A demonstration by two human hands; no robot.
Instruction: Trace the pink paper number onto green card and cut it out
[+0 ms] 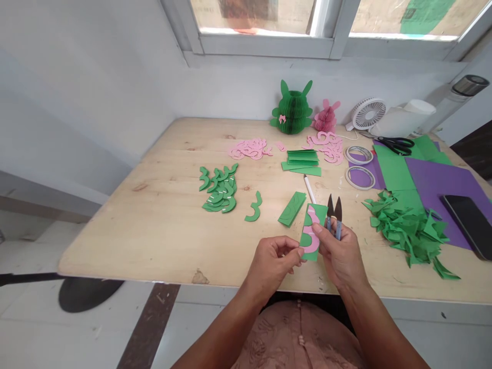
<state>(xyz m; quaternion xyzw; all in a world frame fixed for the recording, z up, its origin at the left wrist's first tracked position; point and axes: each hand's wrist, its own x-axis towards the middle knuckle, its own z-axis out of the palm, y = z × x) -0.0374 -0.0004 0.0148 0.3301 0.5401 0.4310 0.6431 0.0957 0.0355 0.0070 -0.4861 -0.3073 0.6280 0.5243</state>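
My left hand (275,260) is closed, pinching the lower left corner of a green paper strip (322,212). A pink wavy paper cutout (312,245) lies flat on that strip, under my right thumb. My right hand (342,253) is closed on the strip's right side and also holds small snips (334,210), their blades apart and pointing away from me. Just beyond is a folded green strip (292,208) with curved lines drawn on it. A white pen (309,188) lies behind the held strip. Left of them sits one green wavy cutout (253,209).
A pile of green cutouts (221,192) is at left, with pink cutouts (251,148) behind. Green scraps (409,225), a phone (469,223), tape rolls (360,178) and black-handled scissors (395,144) are at right. Honeycomb paper figures (294,113) and a fan (369,114) stand by the wall.
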